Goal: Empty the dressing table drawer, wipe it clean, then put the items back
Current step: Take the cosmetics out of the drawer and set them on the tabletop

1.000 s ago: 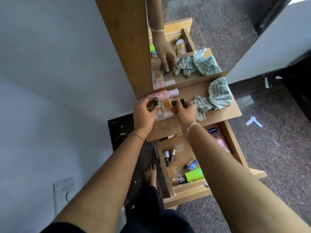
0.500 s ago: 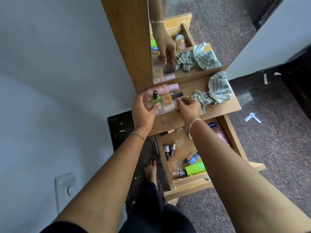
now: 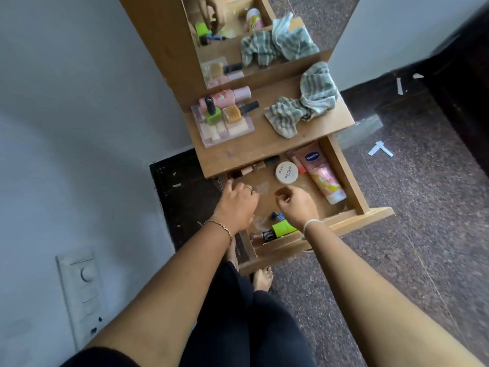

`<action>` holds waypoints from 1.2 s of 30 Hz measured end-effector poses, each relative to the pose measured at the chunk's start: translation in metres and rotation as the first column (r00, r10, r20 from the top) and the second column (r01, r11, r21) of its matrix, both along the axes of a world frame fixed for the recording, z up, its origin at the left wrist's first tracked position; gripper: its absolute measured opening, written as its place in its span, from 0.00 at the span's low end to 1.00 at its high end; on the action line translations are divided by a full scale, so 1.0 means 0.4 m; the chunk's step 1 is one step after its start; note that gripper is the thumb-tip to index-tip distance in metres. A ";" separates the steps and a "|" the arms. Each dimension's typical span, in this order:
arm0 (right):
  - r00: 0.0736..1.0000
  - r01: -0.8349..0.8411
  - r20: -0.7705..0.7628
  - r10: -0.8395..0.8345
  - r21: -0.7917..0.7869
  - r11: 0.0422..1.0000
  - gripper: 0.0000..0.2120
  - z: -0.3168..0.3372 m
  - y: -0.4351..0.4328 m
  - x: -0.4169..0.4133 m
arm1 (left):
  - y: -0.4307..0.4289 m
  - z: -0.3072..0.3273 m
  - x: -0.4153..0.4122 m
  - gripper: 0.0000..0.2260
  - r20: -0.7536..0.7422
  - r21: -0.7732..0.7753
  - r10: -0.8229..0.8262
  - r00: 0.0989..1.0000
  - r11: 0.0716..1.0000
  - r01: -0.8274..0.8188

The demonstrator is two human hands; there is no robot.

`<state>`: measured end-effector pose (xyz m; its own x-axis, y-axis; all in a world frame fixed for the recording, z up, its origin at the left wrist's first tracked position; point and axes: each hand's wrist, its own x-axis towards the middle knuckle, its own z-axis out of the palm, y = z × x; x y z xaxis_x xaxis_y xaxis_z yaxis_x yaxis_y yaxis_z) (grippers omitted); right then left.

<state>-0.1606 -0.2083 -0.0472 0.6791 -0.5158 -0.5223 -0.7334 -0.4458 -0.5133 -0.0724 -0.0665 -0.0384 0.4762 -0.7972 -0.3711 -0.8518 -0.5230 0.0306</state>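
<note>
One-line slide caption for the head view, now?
Left hand and right hand hover over the open drawer; green nail polish stands on a palette, striped cloth lies nearby on the tabletop.

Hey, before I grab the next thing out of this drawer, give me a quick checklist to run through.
1. Drawer pulled open: ok.
2. Drawer emptied: not ok; white jar labelled Nail Polish, Vaseline tube, green container inside.
3. Left hand, right hand free: ok, nothing seen in either.
4. Bare space on tabletop: ok.
5. Striped cloth ready on tabletop: ok.
6. Number of small bottles under tabletop edge: cannot tell.
</note>
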 end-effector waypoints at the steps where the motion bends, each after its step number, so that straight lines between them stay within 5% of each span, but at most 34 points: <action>1: 0.997 -0.076 -0.016 0.076 0.008 0.997 0.11 -0.014 0.011 -0.005 | -0.006 -0.012 -0.006 0.24 0.009 0.075 0.063 0.998 0.995 -0.064; 5: 0.953 -0.291 -0.070 0.294 0.052 0.955 0.31 -0.070 0.052 0.000 | -0.033 -0.046 -0.012 0.26 0.097 0.289 0.130 0.987 0.945 -0.153; 13: 0.914 -0.407 -0.018 0.406 -0.051 0.912 0.43 -0.133 0.087 0.033 | -0.055 -0.079 -0.012 0.16 0.178 0.261 0.225 0.958 0.928 -0.267; 23: 0.933 -0.353 0.061 0.354 -0.031 0.935 0.28 -0.162 0.072 0.057 | -0.033 -0.101 0.025 0.21 -0.003 0.107 0.251 0.968 0.963 -0.249; 28: 0.990 -0.003 0.136 -0.032 0.247 0.969 0.23 -0.128 0.045 0.036 | -0.014 -0.083 0.031 0.29 -0.158 -0.076 0.302 0.940 0.946 -0.316; 30: 0.942 0.209 0.104 -0.319 0.561 0.801 0.27 -0.099 0.028 0.021 | -0.003 -0.059 0.029 0.33 -0.274 -0.180 0.302 0.913 0.917 -0.357; 33: 0.818 0.329 -0.058 -0.572 0.864 0.382 0.32 -0.051 0.004 0.002 | 0.002 -0.006 0.017 0.29 -0.464 -0.350 0.323 0.825 0.788 -0.506; 36: 0.749 0.309 -0.151 -0.645 0.941 0.137 0.34 -0.003 -0.019 0.007 | -0.011 0.048 0.012 0.20 -0.732 -0.337 0.400 0.552 0.492 -0.803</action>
